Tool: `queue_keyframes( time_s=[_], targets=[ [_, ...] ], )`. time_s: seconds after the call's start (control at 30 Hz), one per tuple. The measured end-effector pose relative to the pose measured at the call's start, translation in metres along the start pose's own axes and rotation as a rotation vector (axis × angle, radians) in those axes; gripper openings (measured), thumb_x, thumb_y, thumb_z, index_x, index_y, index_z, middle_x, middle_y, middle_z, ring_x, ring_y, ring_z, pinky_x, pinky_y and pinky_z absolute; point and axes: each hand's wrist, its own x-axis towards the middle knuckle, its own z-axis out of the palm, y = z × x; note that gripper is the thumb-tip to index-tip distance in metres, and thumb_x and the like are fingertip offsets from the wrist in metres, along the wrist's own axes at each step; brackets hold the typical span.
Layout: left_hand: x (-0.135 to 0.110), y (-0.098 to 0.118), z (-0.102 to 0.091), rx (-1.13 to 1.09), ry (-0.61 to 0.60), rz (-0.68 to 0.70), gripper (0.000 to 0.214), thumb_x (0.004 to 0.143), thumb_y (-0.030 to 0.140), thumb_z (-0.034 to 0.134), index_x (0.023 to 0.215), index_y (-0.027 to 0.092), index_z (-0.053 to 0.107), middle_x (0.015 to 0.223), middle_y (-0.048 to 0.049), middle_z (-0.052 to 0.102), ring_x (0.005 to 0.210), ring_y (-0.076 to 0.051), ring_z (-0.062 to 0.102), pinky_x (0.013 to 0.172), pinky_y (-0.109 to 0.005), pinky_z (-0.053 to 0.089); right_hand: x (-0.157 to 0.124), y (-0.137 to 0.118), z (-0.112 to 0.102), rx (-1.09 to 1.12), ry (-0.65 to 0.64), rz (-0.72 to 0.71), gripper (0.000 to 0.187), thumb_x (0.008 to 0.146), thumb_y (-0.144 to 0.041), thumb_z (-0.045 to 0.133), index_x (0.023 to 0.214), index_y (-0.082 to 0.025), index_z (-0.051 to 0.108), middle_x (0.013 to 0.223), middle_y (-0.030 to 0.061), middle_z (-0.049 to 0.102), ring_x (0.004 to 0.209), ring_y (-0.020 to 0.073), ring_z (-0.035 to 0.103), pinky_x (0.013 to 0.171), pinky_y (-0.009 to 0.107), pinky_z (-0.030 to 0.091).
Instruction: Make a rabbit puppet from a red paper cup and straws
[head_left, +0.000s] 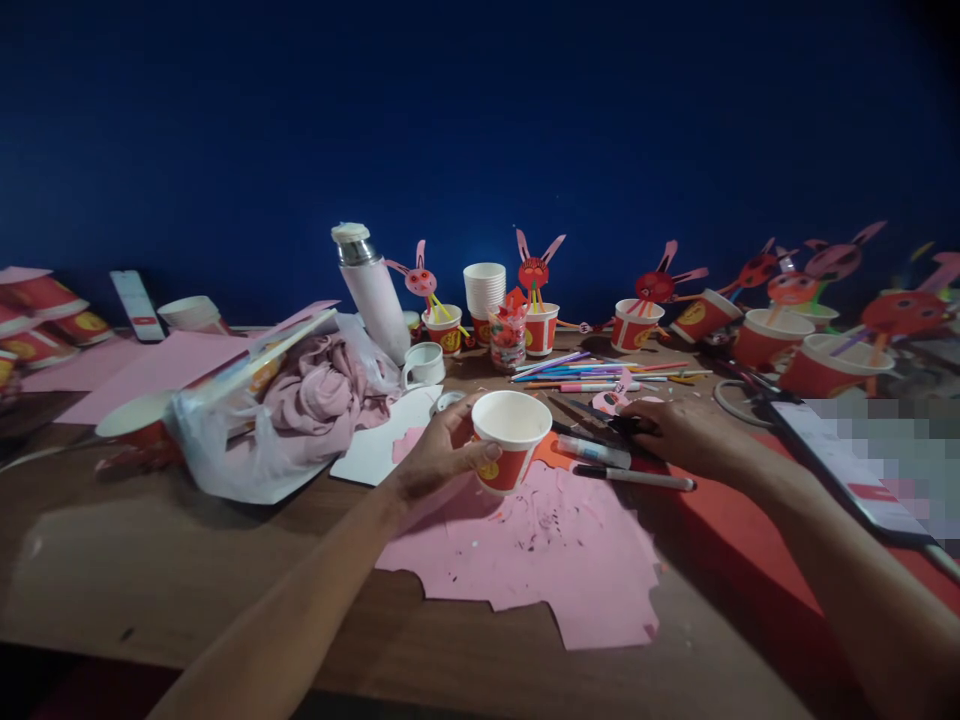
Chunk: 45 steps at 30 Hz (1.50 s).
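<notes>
Counted: cups (504, 466), at least ten, stack excluded; cup stack (484, 292), one; rabbit heads (534, 273), at least six, blurred at right; thermos (375, 305), one; mug (426, 366), one; jar (508, 347), one; bag (214, 450), one; glue tube (594, 451), one; screens (138, 303), two; sticks (559, 371), many, overlapping, exact count not possible.

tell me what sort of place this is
Probably a craft workspace: the wooden table holds pink paper with ragged edges, long-eared faces raised above red-and-white cups, and a loose pile of thin coloured sticks.
</notes>
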Motion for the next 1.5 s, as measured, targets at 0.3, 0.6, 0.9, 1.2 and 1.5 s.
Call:
queue_keyframes(
  time_s=[0.3, 0.6, 0.9, 1.2, 1.5],
  targets=[
    [0.000, 0.001, -0.002, -0.027, -0.013, 0.044, 0.053, 0.061, 0.030, 0.069, 0.110, 0.020, 0.052, 0.112, -0.0090, 0.057, 0.104, -0.025, 0.051, 0.088, -0.039, 0.038, 0.003, 0.002, 0.001, -0.093, -0.075, -0.049, 0.037, 0.077, -0.022, 0.043, 0.112, -0.025, 0.057, 0.105, 0.0062, 0.063, 0.084, 0.0234, 0.060, 0.066, 0.031, 0.042],
    [0.002, 0.003, -0.007, 0.062, 0.008, 0.060, 0.054, 0.063, 0.033, 0.068, 0.112, 0.019, 0.051, 0.114, -0.0088, 0.056, 0.106, -0.025, 0.049, 0.089, -0.037, 0.036, 0.003, 0.002, -0.004, -0.084, -0.102, -0.131, 0.038, 0.078, -0.021, 0.040, 0.112, -0.027, 0.057, 0.100, 0.0054, 0.065, 0.081, 0.0205, 0.061, 0.063, 0.028, 0.042],
    [-0.002, 0.008, 0.003, -0.079, -0.012, -0.011, 0.056, 0.060, 0.029, 0.071, 0.110, 0.017, 0.050, 0.112, -0.0106, 0.057, 0.105, -0.025, 0.050, 0.089, -0.040, 0.035, 0.005, -0.002, -0.003, -0.137, -0.100, -0.051, 0.039, 0.076, -0.019, 0.043, 0.111, -0.028, 0.057, 0.103, 0.0051, 0.064, 0.084, 0.0225, 0.060, 0.065, 0.030, 0.042],
    [0.000, 0.001, 0.001, -0.077, -0.039, -0.008, 0.059, 0.057, 0.026, 0.072, 0.112, 0.020, 0.052, 0.115, -0.0089, 0.055, 0.108, -0.025, 0.047, 0.092, -0.041, 0.034, 0.000, -0.015, -0.002, -0.174, -0.083, 0.028, 0.036, 0.080, -0.022, 0.040, 0.111, -0.027, 0.057, 0.105, 0.0075, 0.063, 0.090, 0.0258, 0.058, 0.069, 0.033, 0.042],
    [-0.007, 0.009, 0.004, 0.416, -0.177, 0.076, 0.071, 0.057, 0.023, 0.071, 0.122, 0.025, 0.043, 0.125, -0.0082, 0.048, 0.116, -0.027, 0.041, 0.097, -0.045, 0.030, -0.001, -0.017, 0.002, -0.229, -0.031, 0.079, 0.034, 0.080, -0.024, 0.039, 0.109, -0.021, 0.058, 0.102, 0.0109, 0.064, 0.091, 0.0261, 0.059, 0.072, 0.034, 0.042]
  ],
)
